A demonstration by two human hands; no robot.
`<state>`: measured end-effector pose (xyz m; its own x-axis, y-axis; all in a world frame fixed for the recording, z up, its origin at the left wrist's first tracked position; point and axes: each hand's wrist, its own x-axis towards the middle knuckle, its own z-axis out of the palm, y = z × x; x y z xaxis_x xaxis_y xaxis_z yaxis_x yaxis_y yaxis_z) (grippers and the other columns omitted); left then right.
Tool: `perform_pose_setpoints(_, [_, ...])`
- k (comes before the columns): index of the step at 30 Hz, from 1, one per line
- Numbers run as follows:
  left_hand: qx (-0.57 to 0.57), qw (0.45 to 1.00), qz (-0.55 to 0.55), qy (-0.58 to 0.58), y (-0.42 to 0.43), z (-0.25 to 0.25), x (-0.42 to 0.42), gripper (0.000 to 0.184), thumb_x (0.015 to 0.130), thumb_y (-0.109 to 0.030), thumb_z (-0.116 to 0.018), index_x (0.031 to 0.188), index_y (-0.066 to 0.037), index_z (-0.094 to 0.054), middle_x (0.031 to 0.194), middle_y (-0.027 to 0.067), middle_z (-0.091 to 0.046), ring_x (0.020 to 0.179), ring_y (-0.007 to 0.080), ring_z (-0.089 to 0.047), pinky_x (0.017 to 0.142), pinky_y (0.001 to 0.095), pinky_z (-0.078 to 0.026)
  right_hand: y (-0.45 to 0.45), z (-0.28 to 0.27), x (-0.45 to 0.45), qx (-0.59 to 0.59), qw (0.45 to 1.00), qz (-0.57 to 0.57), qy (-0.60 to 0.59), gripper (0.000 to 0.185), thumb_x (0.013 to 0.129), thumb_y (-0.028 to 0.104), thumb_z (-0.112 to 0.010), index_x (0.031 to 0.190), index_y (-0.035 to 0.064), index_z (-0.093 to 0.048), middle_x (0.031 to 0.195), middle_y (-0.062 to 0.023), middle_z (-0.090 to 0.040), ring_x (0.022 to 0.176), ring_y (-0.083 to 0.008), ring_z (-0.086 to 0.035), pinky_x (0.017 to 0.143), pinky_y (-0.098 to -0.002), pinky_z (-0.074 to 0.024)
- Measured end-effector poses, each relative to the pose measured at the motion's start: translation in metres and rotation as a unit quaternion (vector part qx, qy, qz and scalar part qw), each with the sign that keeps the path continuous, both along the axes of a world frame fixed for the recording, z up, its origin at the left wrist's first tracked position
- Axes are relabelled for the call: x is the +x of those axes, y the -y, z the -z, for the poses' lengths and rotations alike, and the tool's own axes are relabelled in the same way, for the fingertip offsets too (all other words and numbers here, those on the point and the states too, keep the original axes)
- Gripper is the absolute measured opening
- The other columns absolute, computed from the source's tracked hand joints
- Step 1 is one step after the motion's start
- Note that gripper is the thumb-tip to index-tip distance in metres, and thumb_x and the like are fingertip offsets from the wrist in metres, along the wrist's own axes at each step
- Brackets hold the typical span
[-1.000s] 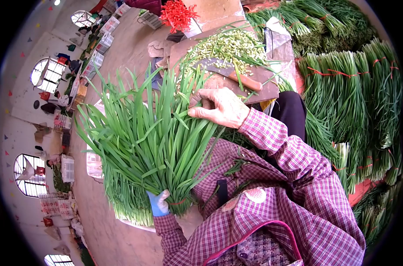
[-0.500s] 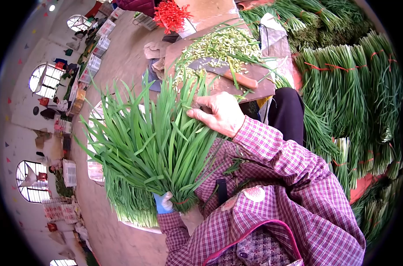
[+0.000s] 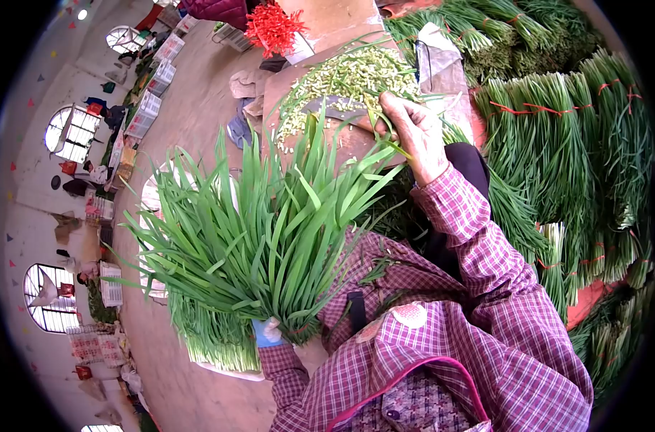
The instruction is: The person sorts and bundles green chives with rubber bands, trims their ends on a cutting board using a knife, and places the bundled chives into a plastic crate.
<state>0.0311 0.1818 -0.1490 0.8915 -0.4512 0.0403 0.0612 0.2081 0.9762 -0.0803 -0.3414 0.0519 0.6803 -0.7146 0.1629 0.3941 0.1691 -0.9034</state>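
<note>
In a blue and white glove, my left hand point(image 3: 269, 332) grips the base of a large bunch of green leaves point(image 3: 255, 245), whose tips fan out upward. My bare right hand point(image 3: 416, 133) is above the board at the right, with thumb and fingers pinched on a thin green leaf point(image 3: 396, 147). Behind its fingers lies a knife point(image 3: 334, 109), its handle mostly hidden. Chopped stem pieces point(image 3: 374, 70) are heaped on the brown board point(image 3: 277, 93).
Banded green bundles point(image 3: 543, 158) are stacked at the right. More leaves point(image 3: 212, 324) lie on a white tray beneath the bunch. Red ties point(image 3: 275, 29) stand beyond the board. A grey cloth point(image 3: 239, 128) hangs at its left edge. Crates point(image 3: 144, 114) line the far wall.
My right hand has moved from the bunch up and to the right, over the knife handle, with a leaf in its fingers. My left hand still holds the bunch, nearly in place.
</note>
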Motion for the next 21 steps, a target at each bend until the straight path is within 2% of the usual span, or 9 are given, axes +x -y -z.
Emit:
perform_pose_setpoints(3, [0.035,0.999,-0.009,0.031,0.001,-0.002,-0.003,0.068,0.080,-0.011,-0.065,0.141,-0.005,-0.036,0.119,0.0105,-0.057,0.094,0.0194,-0.058,0.077,0.0330,-0.051,0.017,0.016,0.011,-0.089,0.996,-0.005,0.015,0.022,0.091,0.018,-0.064,0.108,0.0033,-0.063,0.077,0.0043,-0.058,0.067,-0.0028,-0.050,0.062,-0.0197,-0.0424])
perform_pose_setpoints(5, [0.071,0.996,-0.013,0.053,-0.003,0.000,-0.005,0.067,0.081,-0.012,-0.066,0.141,-0.005,-0.036,0.119,0.0105,-0.056,0.092,0.0190,-0.057,0.073,0.0307,-0.051,0.020,0.013,0.010,-0.074,0.994,-0.059,0.044,0.027,0.091,0.016,-0.065,0.115,0.0040,-0.060,0.083,0.0030,-0.058,0.071,-0.0035,-0.051,0.063,-0.0204,-0.0428])
perform_pose_setpoints(7, [0.078,0.994,-0.025,0.066,-0.009,0.008,-0.002,0.067,0.082,-0.014,-0.066,0.141,-0.005,-0.035,0.118,0.0105,-0.056,0.090,0.0185,-0.057,0.070,0.0284,-0.052,0.019,0.005,0.008,-0.074,0.995,-0.032,0.058,0.024,0.093,0.017,-0.061,0.112,0.0015,-0.061,0.086,0.0022,-0.059,0.078,-0.0040,-0.053,0.067,-0.0211,-0.0445])
perform_pose_setpoints(11, [-0.037,0.994,-0.086,0.049,-0.028,0.059,0.011,0.073,0.072,0.000,-0.070,0.137,-0.005,-0.038,0.107,0.0061,-0.057,0.080,0.0145,-0.056,0.067,0.0291,-0.049,0.017,-0.020,-0.006,-0.141,0.986,0.010,0.091,0.020,0.095,0.018,-0.058,0.102,0.0001,-0.063,0.087,-0.0001,-0.061,0.079,-0.0063,-0.054,0.071,-0.0229,-0.0464])
perform_pose_setpoints(13, [0.002,0.999,-0.048,0.004,-0.063,0.075,0.019,0.073,0.071,-0.001,-0.071,0.137,-0.004,-0.039,0.108,0.0054,-0.057,0.082,0.0151,-0.056,0.071,0.0299,-0.049,0.008,-0.033,-0.011,-0.226,0.970,0.037,0.080,0.019,0.094,0.017,-0.058,0.102,-0.0003,-0.062,0.085,-0.0031,-0.063,0.079,-0.0086,-0.058,0.072,-0.0249,-0.0474])
perform_pose_setpoints(15, [0.043,0.998,-0.008,-0.042,-0.068,0.077,0.022,0.072,0.071,-0.002,-0.072,0.136,-0.004,-0.040,0.109,0.0048,-0.058,0.083,0.0158,-0.057,0.074,0.0307,-0.049,0.001,-0.044,-0.012,-0.292,0.954,0.029,0.060,0.017,0.093,0.017,-0.057,0.099,0.0010,-0.060,0.084,-0.0104,-0.064,0.078,-0.0201,-0.063,0.072,-0.0307,-0.0491])
perform_pose_setpoints(18, [-0.001,0.997,0.000,0.076,-0.030,0.044,0.009,0.075,0.069,-0.005,-0.077,0.135,-0.003,-0.041,0.117,0.0056,-0.056,0.095,0.0188,-0.057,0.083,0.0337,-0.048,0.009,-0.039,0.003,-0.471,0.878,0.081,-0.037,0.030,0.094,0.033,-0.055,0.095,0.0031,-0.056,0.082,-0.0154,-0.064,0.077,-0.0343,-0.062,0.069,-0.0412,-0.0492])
perform_pose_setpoints(20, [0.060,0.995,-0.001,0.083,0.018,-0.020,-0.016,0.077,0.068,-0.009,-0.082,0.134,-0.001,-0.043,0.123,0.0066,-0.055,0.104,0.0205,-0.055,0.090,0.0353,-0.046,0.012,-0.038,0.008,-0.457,0.884,0.071,-0.068,0.033,0.093,0.037,-0.055,0.096,0.0035,-0.056,0.080,-0.0153,-0.064,0.076,-0.0353,-0.063,0.068,-0.0422,-0.0493])
perform_pose_setpoints(21, [0.059,0.995,-0.001,0.083,0.018,-0.015,-0.016,0.077,0.068,-0.009,-0.082,0.134,-0.001,-0.043,0.123,0.0066,-0.055,0.104,0.0205,-0.055,0.090,0.0353,-0.046,0.015,-0.037,0.011,-0.443,0.889,0.060,-0.099,0.037,0.093,0.041,-0.055,0.096,0.0040,-0.056,0.078,-0.0153,-0.064,0.075,-0.0362,-0.063,0.068,-0.0431,-0.0493])
